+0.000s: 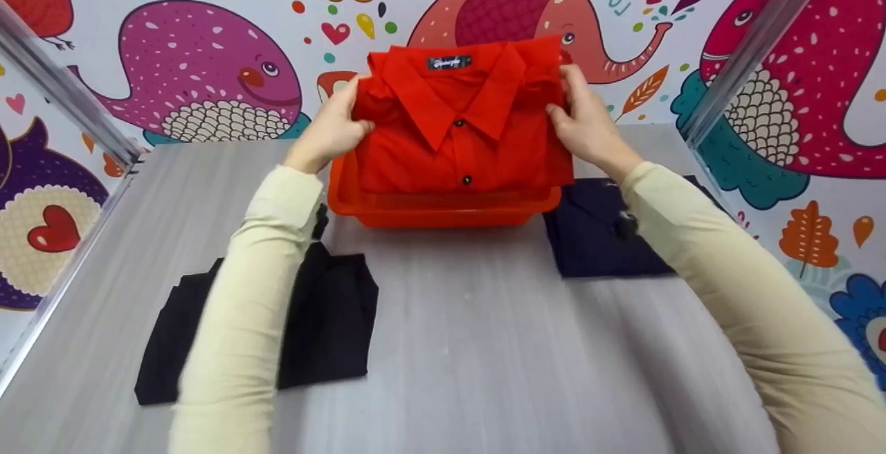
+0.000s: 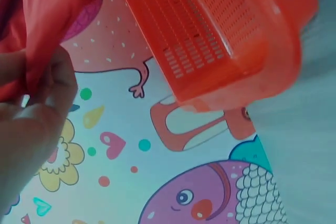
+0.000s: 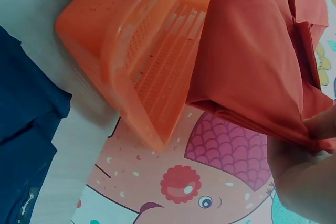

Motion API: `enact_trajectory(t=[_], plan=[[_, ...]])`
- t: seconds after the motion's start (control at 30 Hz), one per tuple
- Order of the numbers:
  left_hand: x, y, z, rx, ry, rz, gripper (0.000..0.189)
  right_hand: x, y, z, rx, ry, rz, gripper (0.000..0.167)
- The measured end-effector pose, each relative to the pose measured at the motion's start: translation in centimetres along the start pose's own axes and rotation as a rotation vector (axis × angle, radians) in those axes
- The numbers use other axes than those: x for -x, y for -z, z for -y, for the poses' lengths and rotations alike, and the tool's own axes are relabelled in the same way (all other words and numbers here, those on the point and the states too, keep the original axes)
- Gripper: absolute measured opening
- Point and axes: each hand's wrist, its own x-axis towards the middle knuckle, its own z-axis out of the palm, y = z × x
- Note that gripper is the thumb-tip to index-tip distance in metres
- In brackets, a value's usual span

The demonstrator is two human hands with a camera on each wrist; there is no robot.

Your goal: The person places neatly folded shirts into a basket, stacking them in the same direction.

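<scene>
A folded red shirt (image 1: 415,156) with a pointed collar, dark buttons and a black neck label is held up between both hands. My left hand (image 1: 332,125) pinches its left side, and my right hand (image 1: 588,118) pinches the right side. In the left wrist view the fingers (image 2: 60,77) close on the red cloth. The right wrist view shows the thumb and fingers gripping a folded edge of the shirt (image 3: 247,61). Just below and behind the shirt stands an orange-red perforated plastic basket (image 1: 443,219); the wrist views show a bare slotted floor inside it.
Folded black clothing (image 1: 332,329) lies on the grey table (image 1: 457,343) at left, partly covered by my left sleeve. Folded navy clothing (image 1: 588,239) lies right of the basket, partly under my right forearm. A patterned wall (image 1: 208,59) stands behind, with metal posts at both corners.
</scene>
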Motion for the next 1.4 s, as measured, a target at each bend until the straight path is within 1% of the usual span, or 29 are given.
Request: enact_trajectory(t=[0.07, 0.17, 0.23, 0.37, 0.47, 0.57, 0.73, 0.83, 0.93, 1.0, 1.07, 1.13, 1.2, 1.27, 1.4], plan=[[-0.7, -0.4, 0.0, -0.043, 0.015, -0.017, 0.060, -0.7, -0.5, -0.2, 0.023, -0.027, -0.016, 0.041], [-1.5, -0.8, 0.4, -0.076, 0.049, -0.016, 0.062, -1.4, -1.2, -0.7, 0.067, -0.085, -0.016, 0.043], [-1.9, -0.9, 0.8, -0.102, 0.069, -0.004, 0.063, -1.9, -1.6, -0.8, 0.096, -0.128, 0.006, 0.044], [-2.4, -0.9, 1.4, -0.148, 0.132, 0.009, 0.065, -3.1, -2.5, -0.5, 0.168, -0.198, 0.068, 0.049], [-2.7, -1.0, 1.5, -0.187, 0.143, 0.020, 0.065, -4.0, -3.0, 0.1, 0.215, -0.257, 0.113, 0.052], [-2.8, -1.0, 1.4, -0.230, 0.141, 0.034, 0.063, -4.5, -3.3, 0.6, 0.241, -0.308, 0.152, 0.053], [-2.9, -0.9, 1.3, -0.272, 0.147, 0.043, 0.061, -4.6, -3.7, 0.9, 0.257, -0.330, 0.159, 0.053], [-2.9, -0.9, 1.3, -0.278, 0.153, 0.039, 0.062, -4.6, -4.0, 0.8, 0.240, -0.343, 0.165, 0.053], [-3.0, -1.0, 1.4, -0.298, 0.168, 0.043, 0.066, -4.5, -4.2, 0.7, 0.245, -0.349, 0.180, 0.054], [-2.9, -1.0, 1.4, -0.323, 0.196, 0.048, 0.067, -4.5, -4.1, 0.5, 0.266, -0.355, 0.194, 0.055], [-2.8, -1.0, 1.5, -0.345, 0.245, 0.063, 0.068, -4.3, -4.0, 0.4, 0.277, -0.365, 0.211, 0.057], [-2.6, -0.9, 1.6, -0.355, 0.300, 0.079, 0.069, -4.2, -3.9, 0.4, 0.273, -0.369, 0.225, 0.059], [-2.3, -0.8, 1.7, -0.356, 0.338, 0.095, 0.069, -4.0, -3.7, 0.4, 0.251, -0.373, 0.233, 0.060], [-2.1, -0.8, 1.9, -0.355, 0.358, 0.111, 0.067, -3.8, -3.7, 0.4, 0.228, -0.374, 0.241, 0.059], [-1.7, -0.8, 2.1, -0.371, 0.359, 0.134, 0.059, -3.5, -3.7, 0.3, 0.227, -0.363, 0.268, 0.056]])
